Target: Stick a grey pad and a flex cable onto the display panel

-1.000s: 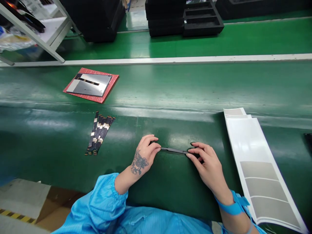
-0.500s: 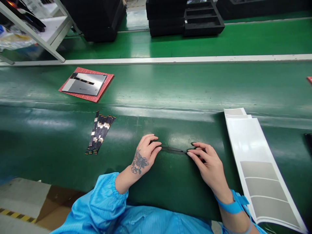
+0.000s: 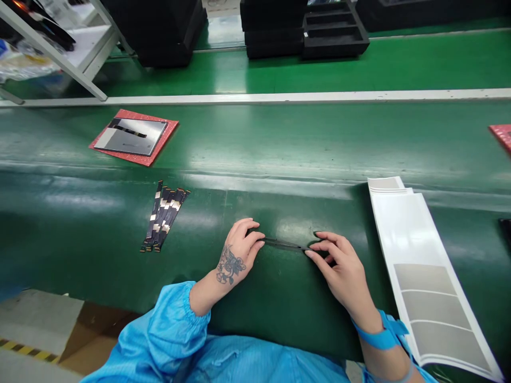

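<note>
Far to the left, a grey flat panel (image 3: 131, 136) lies on a red mat (image 3: 167, 130) on the green conveyor belt (image 3: 303, 143). Nearer, a small fanned stack of dark flex strips (image 3: 163, 216) with pale patches rests on the green desk (image 3: 80, 229), well apart from the hands. The left hand (image 3: 239, 250), tattooed on its back, is curled with thumb and forefinger pinching one end of a thin dark strip (image 3: 285, 245). That strip runs almost level just above the desk, between the two hands. The right hand (image 3: 339, 266) pinches its other end with fingertips closed, the remaining fingers loosely bent. A blue strap (image 3: 381, 332) circles the right wrist. To the right lies a long white backing sheet (image 3: 411, 239) carrying grey rectangular pads (image 3: 429, 290). At the far right edge of the belt, a corner of another red mat (image 3: 502, 134) shows.
</note>
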Demonstrator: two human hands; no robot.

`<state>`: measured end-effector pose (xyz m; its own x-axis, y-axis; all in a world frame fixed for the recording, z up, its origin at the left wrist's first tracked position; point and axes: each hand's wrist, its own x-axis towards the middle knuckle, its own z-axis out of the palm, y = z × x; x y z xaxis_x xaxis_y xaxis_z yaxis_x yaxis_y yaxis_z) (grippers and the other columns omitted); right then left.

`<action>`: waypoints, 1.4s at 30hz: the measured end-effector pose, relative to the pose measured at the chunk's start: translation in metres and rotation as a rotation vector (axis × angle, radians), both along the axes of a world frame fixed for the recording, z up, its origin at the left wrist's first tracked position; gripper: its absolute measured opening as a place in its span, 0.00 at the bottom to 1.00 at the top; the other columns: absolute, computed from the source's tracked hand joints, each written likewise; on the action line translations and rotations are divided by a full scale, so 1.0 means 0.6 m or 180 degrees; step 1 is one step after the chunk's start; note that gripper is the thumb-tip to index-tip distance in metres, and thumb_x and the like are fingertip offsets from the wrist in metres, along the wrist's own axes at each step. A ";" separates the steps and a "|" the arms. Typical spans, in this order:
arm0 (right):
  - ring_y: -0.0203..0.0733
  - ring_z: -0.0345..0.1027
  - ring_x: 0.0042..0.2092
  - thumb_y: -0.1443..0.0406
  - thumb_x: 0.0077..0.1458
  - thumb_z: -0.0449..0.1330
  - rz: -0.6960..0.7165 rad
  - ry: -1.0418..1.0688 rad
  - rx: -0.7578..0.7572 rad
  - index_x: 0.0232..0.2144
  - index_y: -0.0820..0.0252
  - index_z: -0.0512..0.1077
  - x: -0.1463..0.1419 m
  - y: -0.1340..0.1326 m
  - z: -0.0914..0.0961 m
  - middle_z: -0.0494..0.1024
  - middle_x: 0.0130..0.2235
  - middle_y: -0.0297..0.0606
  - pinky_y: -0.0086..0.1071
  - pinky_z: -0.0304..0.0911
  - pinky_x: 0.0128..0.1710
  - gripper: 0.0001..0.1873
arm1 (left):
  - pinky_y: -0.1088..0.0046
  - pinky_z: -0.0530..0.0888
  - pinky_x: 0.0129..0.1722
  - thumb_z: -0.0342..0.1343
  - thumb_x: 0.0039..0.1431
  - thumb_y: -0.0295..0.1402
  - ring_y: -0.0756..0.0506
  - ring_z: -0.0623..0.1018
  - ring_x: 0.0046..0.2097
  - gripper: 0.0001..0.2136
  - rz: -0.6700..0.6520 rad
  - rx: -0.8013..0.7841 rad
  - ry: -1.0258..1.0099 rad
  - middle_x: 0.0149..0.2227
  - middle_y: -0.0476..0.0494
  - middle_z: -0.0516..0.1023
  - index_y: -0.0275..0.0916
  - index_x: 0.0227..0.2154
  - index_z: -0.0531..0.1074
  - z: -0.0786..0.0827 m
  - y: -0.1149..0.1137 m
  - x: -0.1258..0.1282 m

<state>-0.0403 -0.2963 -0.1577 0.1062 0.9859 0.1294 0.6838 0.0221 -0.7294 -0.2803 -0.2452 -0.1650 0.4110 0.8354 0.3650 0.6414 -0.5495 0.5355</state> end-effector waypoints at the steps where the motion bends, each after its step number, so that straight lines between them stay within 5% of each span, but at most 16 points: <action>1: 0.45 0.72 0.40 0.52 0.60 0.56 0.0016 0.0007 0.0018 0.29 0.55 0.75 0.000 0.000 0.000 0.75 0.43 0.45 0.33 0.70 0.26 0.17 | 0.55 0.76 0.50 0.53 0.64 0.28 0.39 0.74 0.52 0.06 -0.0001 0.0006 -0.0006 0.43 0.38 0.76 0.38 0.36 0.75 0.000 0.000 0.000; 14: 0.45 0.72 0.41 0.54 0.61 0.56 0.0031 -0.0007 0.0078 0.30 0.56 0.76 -0.001 0.000 0.002 0.76 0.42 0.44 0.33 0.70 0.26 0.16 | 0.57 0.76 0.48 0.52 0.64 0.28 0.39 0.75 0.51 0.07 0.0022 0.0018 -0.0024 0.43 0.39 0.76 0.38 0.32 0.74 0.001 -0.001 0.002; 24: 0.43 0.72 0.38 0.52 0.61 0.57 -0.0001 -0.0091 -0.0005 0.37 0.56 0.76 0.001 -0.002 0.000 0.75 0.45 0.45 0.34 0.71 0.26 0.16 | 0.56 0.75 0.51 0.53 0.64 0.29 0.39 0.74 0.52 0.05 0.0002 -0.0098 -0.0064 0.43 0.38 0.76 0.38 0.39 0.74 0.003 -0.002 0.000; 42: 0.42 0.73 0.36 0.53 0.61 0.57 0.0016 0.0056 -0.0020 0.33 0.55 0.77 0.000 0.000 0.009 0.76 0.43 0.44 0.34 0.71 0.26 0.15 | 0.57 0.76 0.49 0.53 0.64 0.30 0.39 0.74 0.52 0.06 -0.0053 -0.0115 -0.0163 0.42 0.39 0.77 0.39 0.37 0.76 0.008 -0.002 0.000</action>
